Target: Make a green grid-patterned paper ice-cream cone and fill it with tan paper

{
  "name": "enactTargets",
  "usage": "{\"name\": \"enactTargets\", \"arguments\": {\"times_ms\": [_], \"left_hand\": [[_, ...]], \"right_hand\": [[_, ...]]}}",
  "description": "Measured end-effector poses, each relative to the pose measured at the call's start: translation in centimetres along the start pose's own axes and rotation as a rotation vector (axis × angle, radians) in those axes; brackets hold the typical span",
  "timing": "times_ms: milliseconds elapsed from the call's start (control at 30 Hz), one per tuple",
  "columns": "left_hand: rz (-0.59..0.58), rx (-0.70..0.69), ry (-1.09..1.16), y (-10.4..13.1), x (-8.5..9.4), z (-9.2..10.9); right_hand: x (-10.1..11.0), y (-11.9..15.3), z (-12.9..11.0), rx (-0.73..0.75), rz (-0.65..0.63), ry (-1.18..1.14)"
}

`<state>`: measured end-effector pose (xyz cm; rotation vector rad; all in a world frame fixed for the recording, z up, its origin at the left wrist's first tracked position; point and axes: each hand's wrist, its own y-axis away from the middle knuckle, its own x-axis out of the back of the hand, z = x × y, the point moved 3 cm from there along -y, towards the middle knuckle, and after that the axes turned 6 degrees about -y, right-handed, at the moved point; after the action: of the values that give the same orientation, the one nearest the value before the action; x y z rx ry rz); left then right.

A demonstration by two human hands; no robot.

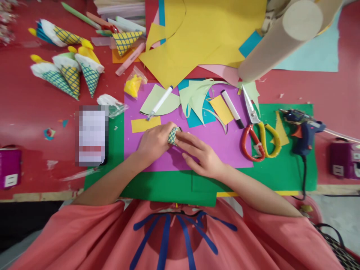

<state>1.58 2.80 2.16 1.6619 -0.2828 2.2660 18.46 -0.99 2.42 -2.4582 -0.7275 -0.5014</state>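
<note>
A small rolled paper cone (172, 136), pale green with a dark lattice pattern, is between my two hands above the purple sheet (225, 150). My left hand (157, 140) wraps round it from the left, thumb and fingers closed. From the right, the fingers of my right hand (199, 152) press against its side, with the lower fingers a little apart. Part of the cone is hidden by the fingers. Just beyond the hands lie a white marker (159, 103), a pale green paper piece (153, 96) and a yellow paper strip (145, 124).
Scissors (254, 120) and a glue gun (303, 131) lie to the right. Several finished paper cones (64, 75) and a phone (92, 137) are on the left. A cardboard tube (270, 45) stands behind yellow sheets (202, 30). Another marker (233, 108) lies near paper scraps (197, 99).
</note>
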Motion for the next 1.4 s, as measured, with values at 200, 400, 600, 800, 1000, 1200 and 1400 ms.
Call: {"name": "enactTargets", "arguments": {"times_ms": [200,400,600,800,1000,1200,1400], "left_hand": [[-0.017,-0.003,-0.044,0.0,-0.5,0.2],[0.007,-0.014,-0.045,0.2,-0.8,0.3],[0.088,-0.045,0.080,0.1,-0.9,0.2],[0.222,-0.153,0.189,-0.3,-0.6,0.3],[0.145,-0.082,0.161,-0.3,-1.0,-0.3],[0.118,-0.020,0.097,-0.1,-0.9,-0.1],[0.148,-0.103,0.051,0.0,-0.8,0.2]], "right_hand": [[-0.2,0.0,0.1,-0.011,-0.012,0.014],[-0.5,-0.2,0.3,-0.026,-0.039,0.005],[-0.3,-0.3,0.5,0.015,0.039,0.051],[0.6,-0.6,0.7,0.008,0.079,0.159],[0.7,-0.7,0.8,-0.014,0.054,0.140],[0.6,-0.8,0.4,0.003,0.042,0.115],[0.4,-0.7,0.3,0.019,0.042,0.152]]}}
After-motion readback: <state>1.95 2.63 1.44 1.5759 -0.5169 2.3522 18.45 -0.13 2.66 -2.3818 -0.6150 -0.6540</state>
